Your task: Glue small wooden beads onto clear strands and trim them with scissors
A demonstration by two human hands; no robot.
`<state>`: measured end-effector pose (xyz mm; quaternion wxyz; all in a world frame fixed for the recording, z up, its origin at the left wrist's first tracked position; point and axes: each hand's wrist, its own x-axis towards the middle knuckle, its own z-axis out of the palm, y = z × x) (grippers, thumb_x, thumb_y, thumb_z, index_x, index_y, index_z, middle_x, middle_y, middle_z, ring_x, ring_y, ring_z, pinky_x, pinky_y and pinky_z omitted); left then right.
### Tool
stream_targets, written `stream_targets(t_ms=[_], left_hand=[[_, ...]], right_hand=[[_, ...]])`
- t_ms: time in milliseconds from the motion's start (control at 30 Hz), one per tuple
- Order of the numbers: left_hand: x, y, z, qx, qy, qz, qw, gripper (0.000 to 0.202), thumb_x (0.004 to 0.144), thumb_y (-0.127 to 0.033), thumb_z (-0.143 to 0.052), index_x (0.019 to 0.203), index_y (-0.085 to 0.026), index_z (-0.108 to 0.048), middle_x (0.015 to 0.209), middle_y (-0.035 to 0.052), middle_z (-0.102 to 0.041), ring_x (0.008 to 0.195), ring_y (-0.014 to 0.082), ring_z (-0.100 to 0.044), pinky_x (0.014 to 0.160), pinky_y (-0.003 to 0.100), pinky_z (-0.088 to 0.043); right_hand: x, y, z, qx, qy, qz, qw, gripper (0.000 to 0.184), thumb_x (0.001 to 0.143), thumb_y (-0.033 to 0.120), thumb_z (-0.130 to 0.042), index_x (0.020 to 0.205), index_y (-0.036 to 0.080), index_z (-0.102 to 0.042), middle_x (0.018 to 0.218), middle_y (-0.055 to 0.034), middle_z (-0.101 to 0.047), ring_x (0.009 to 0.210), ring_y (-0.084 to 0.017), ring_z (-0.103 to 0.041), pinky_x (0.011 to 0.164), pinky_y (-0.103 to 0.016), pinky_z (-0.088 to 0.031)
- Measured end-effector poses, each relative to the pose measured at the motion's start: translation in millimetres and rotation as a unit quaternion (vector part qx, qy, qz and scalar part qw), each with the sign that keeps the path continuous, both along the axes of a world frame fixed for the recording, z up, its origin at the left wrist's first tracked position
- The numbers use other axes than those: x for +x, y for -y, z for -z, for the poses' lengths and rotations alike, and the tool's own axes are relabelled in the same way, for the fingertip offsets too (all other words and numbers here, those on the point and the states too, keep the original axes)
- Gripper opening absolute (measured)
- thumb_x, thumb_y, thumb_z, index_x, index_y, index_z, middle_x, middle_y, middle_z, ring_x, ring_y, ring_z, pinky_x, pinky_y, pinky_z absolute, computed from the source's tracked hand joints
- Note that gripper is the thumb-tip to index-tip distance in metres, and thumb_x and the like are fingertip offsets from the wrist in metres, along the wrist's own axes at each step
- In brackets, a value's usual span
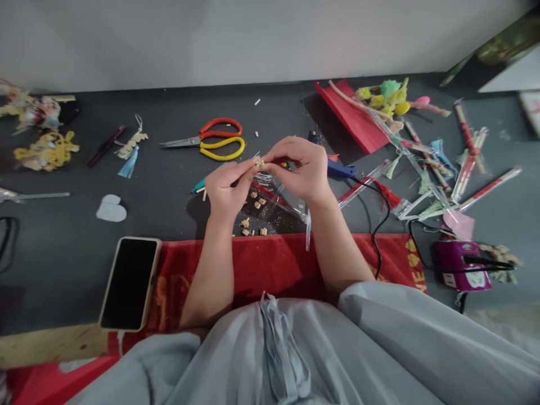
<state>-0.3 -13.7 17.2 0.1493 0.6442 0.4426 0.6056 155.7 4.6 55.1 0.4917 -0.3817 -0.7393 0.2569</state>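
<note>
Head view: the landmark on the dark desk (pixel 169 208) is the pair of scissors (pixel 221 135) with one red and one yellow handle. Just right of the scissors and slightly nearer the person, a small pale piece (pixel 259 163) is held up between two hands. The left hand (pixel 228 188) has its grip pinched nearly closed, thumb and forefinger on the left side of that piece; the right hand (pixel 301 169) has its grip drawn together too, fingertips on the piece's right side. The piece's exact shape is too small to tell. Nearer the person than the scissors and to their right, beneath the hands, lie pale bits (pixel 257 204) among crumbs. Left of the scissors are a charm (pixel 129 154) with a blue tassel and a dark red pen (pixel 106 146); nearer than the scissors, also to the left, are a white paper heart (pixel 112 209) and a phone (pixel 130 284). Well right of the scissors lie red paper (pixel 354 121) and, much nearer the person, a purple box (pixel 462 267)
</note>
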Motion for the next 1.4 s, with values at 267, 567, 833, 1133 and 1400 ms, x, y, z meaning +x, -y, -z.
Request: stream_targets(t_ms=[267, 567, 833, 1133, 1400], left_hand=[[3, 1, -0.9, -0.005, -0.023, -0.03, 0.999, 0.013, 0.081, -0.036, -0.067, 0.087, -0.028, -0.076, 0.074, 0.0003, -0.075, 0.061, 0.0116, -0.064, 0.063, 0.027, -0.05], [-2, -1, 3.2, -0.002, -0.028, -0.009, 1.0, 0.012, 0.08, -0.034, -0.068, 0.089, -0.03, -0.075, 0.062, -0.0022, -0.069, 0.055, 0.0093, -0.057, 0.06, 0.026, -0.047], [-1, 1, 1.0, -0.002, -0.04, -0.014, 0.999, 0.013, 0.08, -0.037, -0.068, 0.087, -0.029, -0.076, 0.063, -0.0014, -0.071, 0.055, 0.0098, -0.059, 0.058, 0.025, -0.048], [4, 1, 1.2, -0.106, 0.086, 0.011, 0.991, 0.028, 0.081, -0.051, -0.062, 0.09, -0.026, -0.073, 0.083, 0.0011, -0.075, 0.069, 0.0129, -0.068, 0.062, 0.027, -0.054], [7, -6, 11.1, -0.165, 0.182, 0.081, 0.966, 0.037, 0.08, -0.061, -0.057, 0.089, -0.027, -0.068, 0.059, -0.0041, -0.061, 0.036, 0.0033, -0.04, 0.038, 0.022, -0.035]], right_hand=[[6, -3, 2.1, -0.005, 0.015, -0.003, 1.0, 0.007, 0.08, 0.024, -0.065, 0.079, 0.021, -0.071, 0.076, -0.0004, -0.068, 0.071, -0.011, -0.06, 0.064, -0.028, -0.048], [2, -2, 5.2, 0.002, 0.014, -0.001, 1.0, 0.011, 0.081, 0.03, -0.064, 0.075, 0.022, -0.069, 0.074, -0.0003, -0.067, 0.071, -0.012, -0.058, 0.065, -0.029, -0.047], [1, -2, 5.2, 0.013, 0.013, -0.005, 1.0, 0.014, 0.083, 0.032, -0.062, 0.075, 0.022, -0.067, 0.073, -0.0005, -0.066, 0.072, -0.012, -0.059, 0.066, -0.029, -0.047], [-5, 2, 1.7, 0.012, 0.018, 0.01, 1.0, 0.017, 0.086, 0.036, -0.061, 0.081, 0.021, -0.068, 0.079, -0.0011, -0.066, 0.073, -0.011, -0.059, 0.068, -0.029, -0.05], [-8, 4, 0.9, -0.026, -0.012, 0.003, 1.0, 0.01, 0.082, 0.031, -0.066, 0.08, 0.021, -0.069, 0.079, 0.0, -0.066, 0.074, -0.011, -0.06, 0.07, -0.029, -0.052]])
